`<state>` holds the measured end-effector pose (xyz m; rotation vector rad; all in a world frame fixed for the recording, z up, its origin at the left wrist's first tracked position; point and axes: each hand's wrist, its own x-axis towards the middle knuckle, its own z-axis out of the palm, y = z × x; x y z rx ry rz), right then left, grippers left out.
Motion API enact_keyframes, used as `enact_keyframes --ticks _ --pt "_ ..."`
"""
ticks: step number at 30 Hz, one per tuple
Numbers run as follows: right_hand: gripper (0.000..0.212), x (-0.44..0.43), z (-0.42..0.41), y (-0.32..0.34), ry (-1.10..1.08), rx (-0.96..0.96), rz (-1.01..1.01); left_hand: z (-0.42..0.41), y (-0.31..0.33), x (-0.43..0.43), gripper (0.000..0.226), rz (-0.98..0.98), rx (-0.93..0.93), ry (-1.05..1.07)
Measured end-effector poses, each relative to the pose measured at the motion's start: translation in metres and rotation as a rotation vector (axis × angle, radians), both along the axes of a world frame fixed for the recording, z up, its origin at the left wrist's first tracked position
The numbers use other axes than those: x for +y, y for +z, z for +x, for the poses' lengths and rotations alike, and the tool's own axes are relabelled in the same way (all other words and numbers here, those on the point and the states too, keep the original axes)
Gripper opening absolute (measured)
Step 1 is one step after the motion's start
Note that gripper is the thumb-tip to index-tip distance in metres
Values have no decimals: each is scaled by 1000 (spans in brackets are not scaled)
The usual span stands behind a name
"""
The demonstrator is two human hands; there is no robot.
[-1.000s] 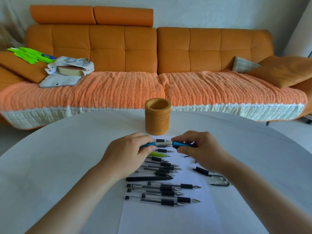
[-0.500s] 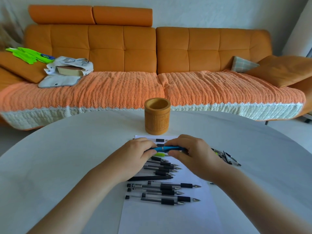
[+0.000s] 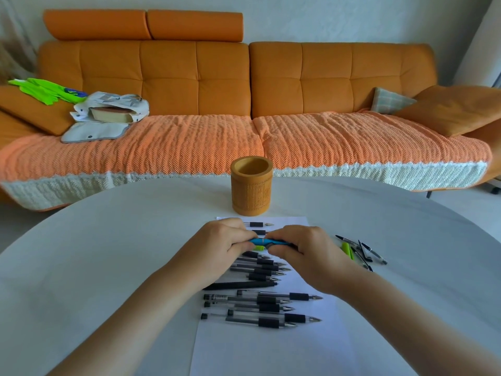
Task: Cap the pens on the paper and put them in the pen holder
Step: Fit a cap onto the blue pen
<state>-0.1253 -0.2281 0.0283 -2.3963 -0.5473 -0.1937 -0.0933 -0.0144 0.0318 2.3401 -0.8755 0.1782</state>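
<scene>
A: Uncapped pens [image 3: 260, 308] crowding near half of paper [image 3: 271, 354]. Left hand [image 3: 217, 248], right hand [image 3: 306, 253] above mid-sheet, fingers [image 3: 282, 234] of both clamped on blue pen [image 3: 264, 242].

B: Risk: skewed push, pen squirting loose onto row below. Capped or not: hidden under fingers. Pen holder [image 3: 251, 185] past far edge, inside unseen.

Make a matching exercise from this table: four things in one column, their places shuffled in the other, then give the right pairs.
Things
1. blue pen
2. pen holder
3. loose caps
4. black pens

Places
A. on the table, right of the paper
B. gripped between the left hand and the right hand
C. lying on the paper
D. standing upright just beyond the paper's far edge

Pairs: 1-B, 2-D, 3-A, 4-C
</scene>
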Motion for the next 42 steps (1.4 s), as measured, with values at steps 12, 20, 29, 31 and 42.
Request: enact_keyframes --ticks 12,20,29,31,42 --pt "21 -37 64 -5 -368 -36 -60 52 -20 -10 4 65 -199 336" --pt "27 -32 85 -28 -399 25 -273 60 -35 -15 28 234 -188 232" --pt "33 -26 80 -29 -356 50 -332 59 -26 -16 24 282 -84 259" --pt "34 -27 76 -25 -332 52 -322 56 -23 -17 21 272 -69 264" --pt "23 -55 35 -7 -337 -1 -459 43 -8 -15 13 273 -193 276"
